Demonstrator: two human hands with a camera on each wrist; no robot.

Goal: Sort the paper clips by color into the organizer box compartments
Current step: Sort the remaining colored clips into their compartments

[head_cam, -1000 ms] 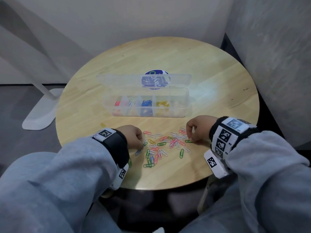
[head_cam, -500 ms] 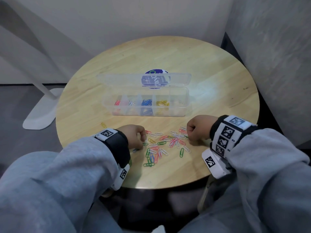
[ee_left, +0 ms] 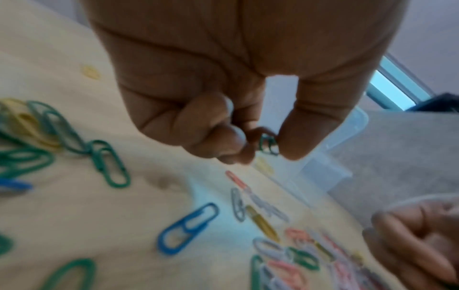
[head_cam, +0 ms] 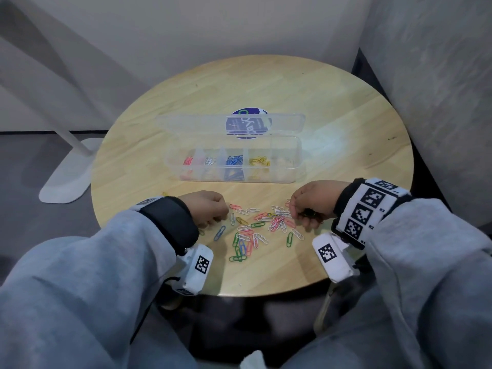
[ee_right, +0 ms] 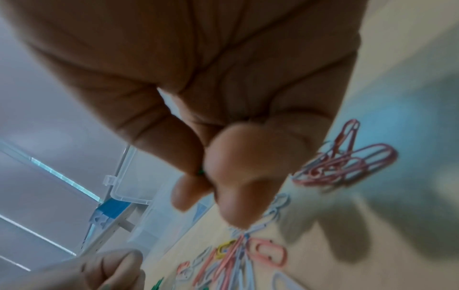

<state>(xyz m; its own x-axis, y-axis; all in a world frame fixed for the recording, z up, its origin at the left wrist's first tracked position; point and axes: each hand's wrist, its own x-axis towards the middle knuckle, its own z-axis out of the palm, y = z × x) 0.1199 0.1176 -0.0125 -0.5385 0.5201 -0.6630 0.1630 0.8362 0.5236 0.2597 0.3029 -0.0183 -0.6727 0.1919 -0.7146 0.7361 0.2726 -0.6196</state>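
Note:
A loose pile of coloured paper clips (head_cam: 255, 227) lies on the round wooden table (head_cam: 319, 107) near its front edge. Behind it stands the clear organizer box (head_cam: 282, 177), lid open, with red, white, blue and yellow clips in separate compartments. My left hand (head_cam: 210, 209) hovers at the pile's left side and pinches a green clip (ee_left: 268, 144) between thumb and fingertips. My right hand (head_cam: 306, 206) is at the pile's right side, thumb and forefinger pinched on a small green bit (ee_right: 201, 172), most of it hidden. A blue clip (ee_left: 187, 228) lies just below my left hand.
A lone yellow clip (head_cam: 165, 193) lies left of my left wrist. A blue round sticker (head_cam: 247, 123) shows through the box lid. A grey wall stands close on the right; a white lamp base (head_cam: 64, 177) sits on the floor at left.
Both hands have lifted slightly off the pile with their fingers pinched. The left hand has drawn a little left, uncovering the blue clip beneath it.

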